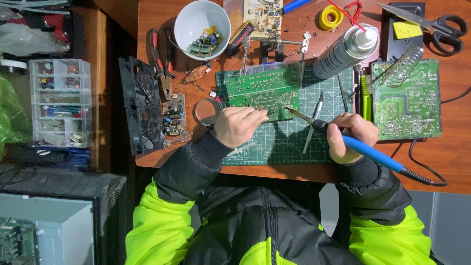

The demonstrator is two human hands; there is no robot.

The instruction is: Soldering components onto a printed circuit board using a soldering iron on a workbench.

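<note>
Head view, looking straight down on a wooden worktop (441, 147) with a green cutting mat (289, 142).

Left hand (238, 126) curled shut, fingertips pinching a thin metal tool, probably tweezers (271, 112), tip touching the lower edge of the green board (262, 92). Right hand (351, 137) closed in a pen grip around the blue soldering iron (365, 149), cable trailing off to the lower right.

Board lying flat on the mat, long axis left to right, just ahead of both hands. Iron's long axis slanting from lower right up to upper left, tip (289, 110) meeting the board's lower right edge, just beside the tweezers' point. Left hand nearer the board, almost over its bottom edge; right hand further off to the right, reaching only through the iron's shaft.

Around them: a second pair of tweezers (314, 122) loose on the mat between the hands, a magnifier (207, 112) left of the board, a white bowl (202, 22) of components behind it, a spray can (346, 51) lying behind right, a second board (406, 100) with an iron stand coil (400, 66) at far right, scissors (431, 24) in the far corner.
</note>
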